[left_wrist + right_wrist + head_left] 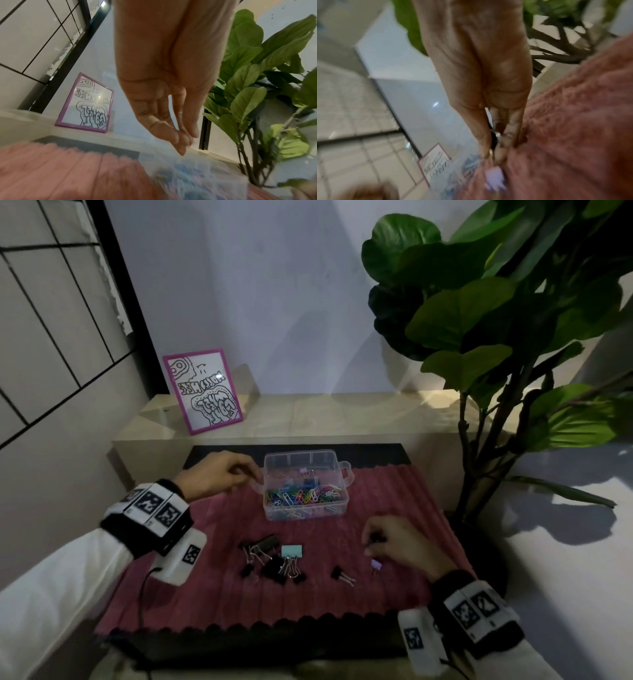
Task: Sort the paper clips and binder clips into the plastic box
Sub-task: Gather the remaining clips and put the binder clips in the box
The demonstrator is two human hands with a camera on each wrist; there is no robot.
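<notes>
The plastic box (306, 484) is clear and rectangular with rounded corners and small latch tabs at its sides, and it stands open on the pink ribbed mat (205, 594) toward the far edge of the tabletop. Its near compartment is heaped with coloured paper clips (301, 495) — green, blue, pink, yellow and white tangled together. Behind them, in the far part of the box, lie a few binder clips, one pale lilac and one dark; how the dividers run there is hard to tell.

On the mat in front of the box a cluster of black binder clips (263, 558) lies with silver wire handles splayed, and a mint binder clip (292, 550) sits among them. A single black binder clip (340, 574) lies apart to the right, and a small lilac binder clip (376, 564) rests just beside the right hand (399, 544).

The right hand's grip is closed in a pinch on a small dark clip (494, 136) — thumb and fingers pressed round it just above the mat. The left hand (219, 474) sits at the box's left side, its fingertips (181, 139) drawn together near the rim; they appear to hold nothing, though the view is blurred there.

A purple-framed drawing (202, 390) leans on the wall ledge behind, and a leafy plant (496, 320) stands to the right.
</notes>
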